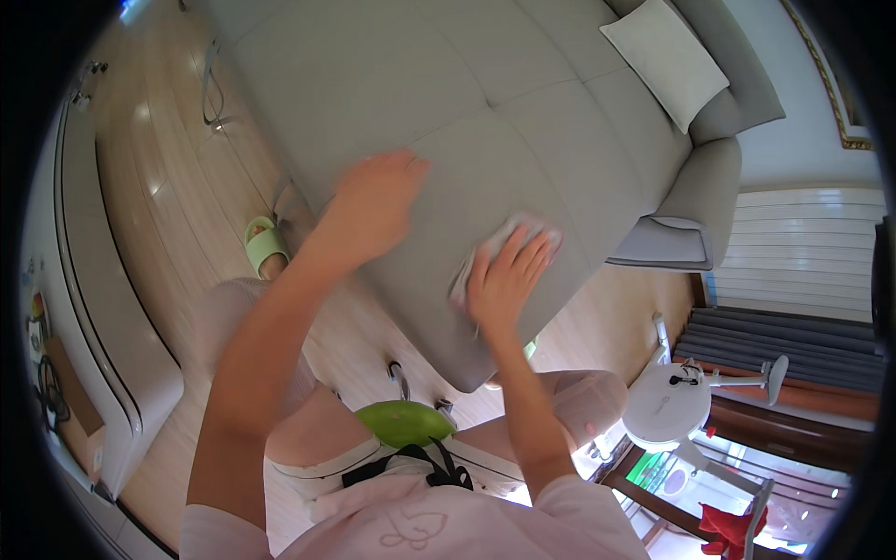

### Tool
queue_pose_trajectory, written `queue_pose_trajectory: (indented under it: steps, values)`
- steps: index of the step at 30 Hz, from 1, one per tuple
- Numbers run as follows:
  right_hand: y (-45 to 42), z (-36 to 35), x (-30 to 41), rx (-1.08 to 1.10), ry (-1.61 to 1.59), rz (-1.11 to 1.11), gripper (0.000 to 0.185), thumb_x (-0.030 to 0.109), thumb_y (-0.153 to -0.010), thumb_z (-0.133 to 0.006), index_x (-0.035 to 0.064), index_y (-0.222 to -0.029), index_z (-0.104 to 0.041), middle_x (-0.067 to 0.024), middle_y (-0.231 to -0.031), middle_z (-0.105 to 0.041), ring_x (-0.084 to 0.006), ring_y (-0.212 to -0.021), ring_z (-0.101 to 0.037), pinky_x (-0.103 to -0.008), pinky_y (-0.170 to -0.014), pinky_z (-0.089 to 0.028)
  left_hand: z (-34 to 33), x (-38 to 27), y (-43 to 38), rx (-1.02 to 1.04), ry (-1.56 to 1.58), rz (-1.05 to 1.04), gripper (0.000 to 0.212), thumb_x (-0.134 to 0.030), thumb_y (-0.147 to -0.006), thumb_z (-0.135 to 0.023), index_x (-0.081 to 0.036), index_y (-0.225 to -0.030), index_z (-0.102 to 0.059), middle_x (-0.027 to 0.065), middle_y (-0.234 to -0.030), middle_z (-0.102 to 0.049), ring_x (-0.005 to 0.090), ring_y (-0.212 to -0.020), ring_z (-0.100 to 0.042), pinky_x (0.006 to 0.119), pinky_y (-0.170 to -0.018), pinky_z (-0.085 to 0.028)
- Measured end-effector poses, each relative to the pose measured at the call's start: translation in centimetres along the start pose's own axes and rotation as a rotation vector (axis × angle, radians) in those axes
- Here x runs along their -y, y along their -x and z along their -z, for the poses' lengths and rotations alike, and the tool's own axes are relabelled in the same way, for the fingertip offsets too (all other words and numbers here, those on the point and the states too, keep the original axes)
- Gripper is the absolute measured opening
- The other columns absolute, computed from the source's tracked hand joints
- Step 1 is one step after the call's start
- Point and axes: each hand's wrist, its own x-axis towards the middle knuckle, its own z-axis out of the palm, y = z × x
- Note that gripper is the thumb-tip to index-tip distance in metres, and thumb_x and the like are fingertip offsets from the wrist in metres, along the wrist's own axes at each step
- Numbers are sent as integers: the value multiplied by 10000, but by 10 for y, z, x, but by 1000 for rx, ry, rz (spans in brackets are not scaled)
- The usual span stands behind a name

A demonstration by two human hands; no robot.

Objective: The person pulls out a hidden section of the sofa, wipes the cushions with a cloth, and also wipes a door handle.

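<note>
My right hand (507, 283) lies over a crumpled pale cloth (483, 255) and presses it against the grey sofa seat (448, 336), near the seat's corner. Parts of the cloth stick out past the fingertips and along the thumb side. To the left, my left hand (378, 203) is blurred, over the same seat, with its fingers curled. No thing shows in the left hand, but its palm is hidden from view. Stitched seams cross the upholstery (490, 105) beyond both hands.
Below me is a green stool seat (406, 423) with metal legs. A light cushion (665, 63) leans at the sofa's back. A glossy white low cabinet (119, 259) stands left on the wood floor (175, 175). At right is a white round-bodied appliance (665, 406).
</note>
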Motion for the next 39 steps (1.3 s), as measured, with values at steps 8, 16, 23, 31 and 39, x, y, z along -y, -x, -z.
queue_pose_trajectory:
  steps: [8,16,23,31,39]
  values:
    - [-154,-38,34,-20,20,-5,707,474,-990,-450,34,-1530,-328,-301,-1584,-238,-452,-1485,-191,-539,-1215,-97,6,28,-43,30,76,5,509,91,-767,-524,-3,-1267,-561,183,-1288,-574,396,-1141,-575,450,-954,-484]
    - [56,33,76,367,-220,200,709,363,-943,-576,110,-1554,-321,-232,-1616,-219,-423,-1490,-210,-525,-1213,-163,-10,102,-50,-94,-310,-8,515,-92,-936,-567,-65,-1435,-443,192,-1513,-375,404,-1387,-368,580,-1128,-312]
    - [-13,10,-3,27,6,-262,685,381,-990,-508,12,-1534,-314,-287,-1589,-239,-429,-1489,-198,-508,-1223,-120,6,100,-49,106,-329,29,535,-215,-998,-531,-85,-1493,-373,168,-1595,-262,394,-1454,-278,614,-1156,-271]
    - [-214,-65,60,101,-60,31,607,442,-1031,-327,95,-1526,-375,-154,-1600,-320,-362,-1487,-250,-470,-1225,-143,-8,115,-45,178,-400,4,609,-287,-1028,-475,-98,-1561,-249,162,-1639,-163,403,-1490,-195,635,-1155,-251]
    - [-203,-44,55,106,-243,144,576,440,-1006,-428,107,-1477,-442,-160,-1507,-458,-355,-1431,-356,-475,-1202,-237,-7,120,-52,279,-336,-15,643,-379,-1048,-403,-123,-1589,-167,141,-1667,-61,383,-1527,-81,630,-1194,-125]
